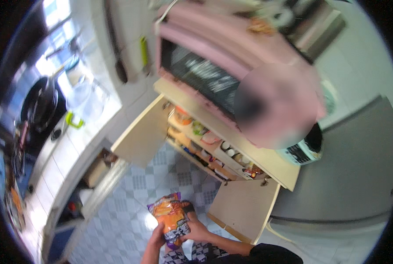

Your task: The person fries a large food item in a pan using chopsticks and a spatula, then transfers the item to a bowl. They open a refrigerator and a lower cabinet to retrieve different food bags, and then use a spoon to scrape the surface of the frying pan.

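An orange plastic food packet (171, 219) with purple ends is held low in front of me, above the tiled floor. My left hand (157, 235) grips its lower left side. Around its lower right side is my right hand (196, 229), with the thumb towards the packet's printed lower part. What is inside the packet cannot be made out. Beyond it stands a pale wooden cabinet (227, 127) with both doors open, its shelves holding jars, packets and bottles.
A pink toaster oven (249, 59) rests on the cabinet. Its left door (143, 132) and right door (246, 209) stick out over the floor. A grey refrigerator (348, 165) is at the right. The white tiled counter (63, 156) runs along the left, with a black wok (40, 102).
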`<state>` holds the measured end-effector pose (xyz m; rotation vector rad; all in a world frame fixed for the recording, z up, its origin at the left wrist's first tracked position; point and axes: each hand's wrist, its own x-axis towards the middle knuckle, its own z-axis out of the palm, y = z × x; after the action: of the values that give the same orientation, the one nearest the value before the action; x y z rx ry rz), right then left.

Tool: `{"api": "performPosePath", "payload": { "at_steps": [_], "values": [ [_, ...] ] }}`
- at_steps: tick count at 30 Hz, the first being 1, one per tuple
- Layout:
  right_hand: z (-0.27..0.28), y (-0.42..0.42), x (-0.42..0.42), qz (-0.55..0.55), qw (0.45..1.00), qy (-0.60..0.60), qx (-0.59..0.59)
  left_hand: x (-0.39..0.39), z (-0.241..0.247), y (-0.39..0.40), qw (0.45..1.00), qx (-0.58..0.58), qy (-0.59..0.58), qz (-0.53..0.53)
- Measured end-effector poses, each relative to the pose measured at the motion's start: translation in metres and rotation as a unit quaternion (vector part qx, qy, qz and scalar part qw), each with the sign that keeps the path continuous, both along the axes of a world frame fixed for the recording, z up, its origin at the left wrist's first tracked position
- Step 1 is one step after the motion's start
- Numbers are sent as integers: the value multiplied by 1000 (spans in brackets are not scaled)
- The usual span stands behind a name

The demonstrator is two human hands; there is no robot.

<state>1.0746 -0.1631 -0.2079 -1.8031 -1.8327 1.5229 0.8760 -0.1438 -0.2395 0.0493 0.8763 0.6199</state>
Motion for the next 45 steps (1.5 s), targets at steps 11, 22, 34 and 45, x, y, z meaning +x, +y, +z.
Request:
{"api": "performPosePath", "payload": {
  "at_steps": [11,22,34,45],
  "values": [
    [127,-52,136,-490,708,-488,146,-78,36,14,978,126,-49,161],
    [16,-80,141,-679,724,-110,53,-123,133,13,959,171,21,225],
    [37,169,129,-811,549,203,-31,-122,167,18,916,164,106,349],
    [-11,300,34,-497,809,300,-95,-122,155,25,848,161,98,496]
  ]
}}
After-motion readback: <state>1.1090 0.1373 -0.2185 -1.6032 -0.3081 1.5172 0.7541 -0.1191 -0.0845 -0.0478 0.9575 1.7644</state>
